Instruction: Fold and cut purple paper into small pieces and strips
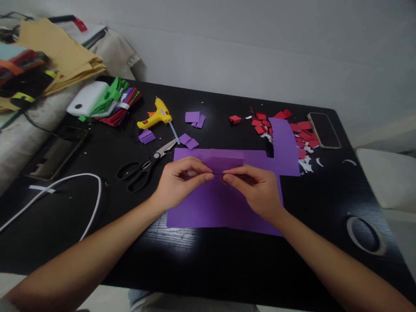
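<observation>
Between my two hands is a small strip of purple paper [225, 159], pinched along its near edge. My left hand [182, 178] grips its left end between thumb and fingers. At the other end, the thumb and fingertips of my right hand [256, 187] close on the same strip. Below both hands lies a large purple paper sheet [201, 208] on the black table. A narrower purple piece [286, 147] overlaps the sheet's upper right corner. Black-handled scissors [146, 165] rest left of my left hand, their blades pointing away from me.
Beyond the scissors sits a yellow glue gun [157, 115] with a glue stick. Small purple pieces [192, 117] lie nearby. Red paper scraps [302, 132] and a phone [324, 130] are at the right, a tape ring [365, 235] nearer. A white cable [95, 186] curves at left.
</observation>
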`<action>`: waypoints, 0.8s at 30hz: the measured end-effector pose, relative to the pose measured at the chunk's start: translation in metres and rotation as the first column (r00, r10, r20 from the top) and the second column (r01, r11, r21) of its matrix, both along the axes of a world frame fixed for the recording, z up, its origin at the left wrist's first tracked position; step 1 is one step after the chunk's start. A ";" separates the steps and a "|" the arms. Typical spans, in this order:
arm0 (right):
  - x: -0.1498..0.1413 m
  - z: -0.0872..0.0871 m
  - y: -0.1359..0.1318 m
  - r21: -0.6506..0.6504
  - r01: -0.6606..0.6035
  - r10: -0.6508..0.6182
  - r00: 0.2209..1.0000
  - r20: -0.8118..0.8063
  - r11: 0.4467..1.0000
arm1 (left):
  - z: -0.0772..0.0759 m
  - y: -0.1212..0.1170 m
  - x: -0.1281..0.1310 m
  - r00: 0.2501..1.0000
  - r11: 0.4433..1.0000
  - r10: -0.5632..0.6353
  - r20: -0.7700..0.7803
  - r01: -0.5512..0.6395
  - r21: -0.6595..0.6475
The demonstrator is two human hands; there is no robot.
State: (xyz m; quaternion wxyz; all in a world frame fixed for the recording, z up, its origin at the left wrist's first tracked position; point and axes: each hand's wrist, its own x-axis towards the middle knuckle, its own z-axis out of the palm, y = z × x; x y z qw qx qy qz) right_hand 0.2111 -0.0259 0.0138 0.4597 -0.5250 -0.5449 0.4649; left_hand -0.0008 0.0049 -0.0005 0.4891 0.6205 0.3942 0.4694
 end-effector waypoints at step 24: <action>0.000 -0.010 -0.003 0.512 -0.072 -0.193 0.875 0.445 0.856 | -0.004 -0.002 0.004 0.999 0.993 -0.010 0.047 0.015 -0.117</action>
